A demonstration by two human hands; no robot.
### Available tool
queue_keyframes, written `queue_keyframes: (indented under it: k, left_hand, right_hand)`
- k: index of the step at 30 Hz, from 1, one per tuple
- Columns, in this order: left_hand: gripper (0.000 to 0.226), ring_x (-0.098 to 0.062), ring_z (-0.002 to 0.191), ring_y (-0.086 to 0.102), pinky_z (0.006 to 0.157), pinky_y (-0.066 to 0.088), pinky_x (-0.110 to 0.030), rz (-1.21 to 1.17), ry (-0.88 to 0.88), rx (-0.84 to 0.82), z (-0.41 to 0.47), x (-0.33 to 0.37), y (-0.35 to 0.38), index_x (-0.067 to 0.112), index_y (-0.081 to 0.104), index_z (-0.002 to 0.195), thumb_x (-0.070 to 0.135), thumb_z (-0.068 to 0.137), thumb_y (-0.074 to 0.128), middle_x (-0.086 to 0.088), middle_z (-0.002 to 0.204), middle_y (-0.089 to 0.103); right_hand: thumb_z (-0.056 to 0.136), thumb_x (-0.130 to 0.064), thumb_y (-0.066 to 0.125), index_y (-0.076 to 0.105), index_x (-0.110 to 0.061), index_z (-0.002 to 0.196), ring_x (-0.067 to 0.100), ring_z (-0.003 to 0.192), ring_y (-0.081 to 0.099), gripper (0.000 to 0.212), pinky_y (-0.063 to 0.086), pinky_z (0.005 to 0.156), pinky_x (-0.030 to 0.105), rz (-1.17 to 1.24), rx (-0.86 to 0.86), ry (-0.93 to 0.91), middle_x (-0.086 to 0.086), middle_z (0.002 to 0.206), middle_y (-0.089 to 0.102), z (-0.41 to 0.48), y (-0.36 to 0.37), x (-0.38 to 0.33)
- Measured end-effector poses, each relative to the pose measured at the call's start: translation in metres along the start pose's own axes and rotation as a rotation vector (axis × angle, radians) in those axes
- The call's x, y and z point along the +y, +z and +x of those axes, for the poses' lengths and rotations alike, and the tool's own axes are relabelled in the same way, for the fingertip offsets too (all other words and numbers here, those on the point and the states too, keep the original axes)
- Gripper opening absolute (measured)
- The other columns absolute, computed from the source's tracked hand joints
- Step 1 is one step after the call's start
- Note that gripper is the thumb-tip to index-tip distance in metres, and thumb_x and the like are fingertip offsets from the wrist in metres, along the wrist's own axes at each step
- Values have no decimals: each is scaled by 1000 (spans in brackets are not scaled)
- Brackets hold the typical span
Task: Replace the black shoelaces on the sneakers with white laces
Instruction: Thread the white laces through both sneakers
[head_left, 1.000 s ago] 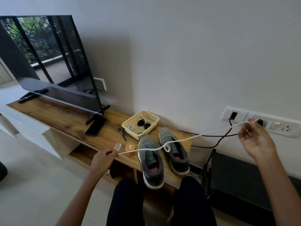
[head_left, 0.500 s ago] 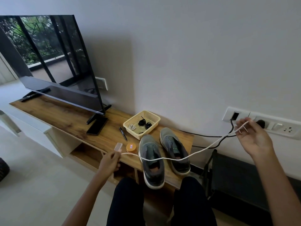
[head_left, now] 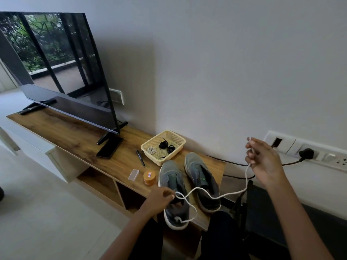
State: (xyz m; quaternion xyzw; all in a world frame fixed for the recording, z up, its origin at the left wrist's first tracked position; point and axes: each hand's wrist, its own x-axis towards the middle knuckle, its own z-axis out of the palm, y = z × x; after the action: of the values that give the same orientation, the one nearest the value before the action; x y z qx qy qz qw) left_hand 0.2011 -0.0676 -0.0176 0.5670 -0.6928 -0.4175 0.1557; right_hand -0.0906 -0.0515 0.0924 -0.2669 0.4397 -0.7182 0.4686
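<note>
From the head camera: sits facing a wooden TV stand (head_left: pixel 75 132) with both grey shoes parked at its right end, toes to the wall, the nearer sneaker (head_left: pixel 169 177) with its heel over the front edge and the farther sneaker (head_left: pixel 197 171) just beside it. Pinches the white lace (head_left: pixel 230 194) with the left hand (head_left: pixel 157 198), with fingers curled just above the nearer sneaker's opening. Grips the other stretch of it in the raised right hand (head_left: pixel 264 162), well apart from the left and near the wall sockets (head_left: pixel 319 156). Lets the lace sag between the two hands, across the heel of the farther sneaker, and drops a loose tail in a loop onto the heel of the nearer one. Shows no lace through any eyelet on either shoe, as far as can be made out at this size. Has the black laces (head_left: pixel 166 146) bundled in the yellow basket (head_left: pixel 175 136) behind the toes, next to a coiled white lace (head_left: pixel 151 150). Counts, by judgement, as roughly half done: has stripped both shoes, has not yet begun threading. Leaves the whole relacing to do: find an end, feed it through the lowest eyelets of the nearer sneaker, cross upward to the top, then do the same on the farther sneaker with the coil from the basket.
</note>
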Motion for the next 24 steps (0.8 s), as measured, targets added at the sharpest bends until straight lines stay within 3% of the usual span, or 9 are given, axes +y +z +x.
queue_keyframes:
  k: [5, 8, 11, 14, 19, 22, 24]
  left_hand:
    - [20, -11, 101, 58, 90, 45, -24, -75, -58, 197, 35, -12, 8, 14, 67, 108, 18, 90, 59, 0, 112, 65]
    - [17, -18, 112, 54, 99, 39, -33, 33, -76, 291, 65, -18, 11, 22, 68, 102, 26, 87, 60, -1, 119, 60]
    - [23, -24, 122, 40, 103, 30, -40, 233, -192, 281, 91, -19, 19, 29, 66, 109, 37, 91, 53, 0, 128, 48]
    - [30, -25, 119, 41, 99, 29, -41, 380, -236, 263, 110, -14, 29, 29, 66, 113, 42, 94, 46, -1, 125, 50]
    - [23, -21, 109, 50, 94, 25, -40, 335, -315, 271, 139, -18, 47, 24, 72, 84, 42, 86, 58, 2, 100, 64]
    - [17, -21, 110, 52, 95, 31, -37, 212, -338, 207, 148, -27, 52, 26, 73, 91, 32, 86, 59, 3, 104, 66]
    - [19, -22, 112, 55, 97, 39, -35, 116, -344, 171, 150, -30, 53, 27, 74, 98, 26, 86, 58, 1, 110, 66]
  right_hand:
    - [85, -2, 61, 65, -3, 84, 6, 43, 39, 5, 26, 36, 16, -261, -7, 9, 2, 63, 57, 9, 9, 31]
    - [82, 1, 65, 67, -4, 78, 3, 41, 38, 6, 28, 37, 13, -454, -54, 11, -2, 57, 56, 20, 23, 61]
    - [79, -1, 69, 69, -11, 73, 2, 50, 50, 11, 37, 48, 10, -689, -156, -28, -6, 61, 63, 34, 38, 100]
    - [79, -8, 71, 70, -14, 74, 6, 65, 58, 8, 44, 60, 14, -963, -283, -40, -6, 70, 65, 51, 50, 141]
    - [81, -13, 64, 72, -15, 77, 12, 77, 61, 10, 45, 70, 23, -1332, -375, -81, -2, 80, 70, 75, 56, 194]
    - [83, -16, 61, 73, -16, 83, 16, 89, 62, 12, 40, 91, 33, -1485, -496, -143, -2, 91, 70, 80, 55, 212]
    - [87, -17, 56, 72, -18, 88, 17, 96, 59, 16, 29, 90, 32, -1573, -527, -195, -3, 98, 69, 81, 55, 217]
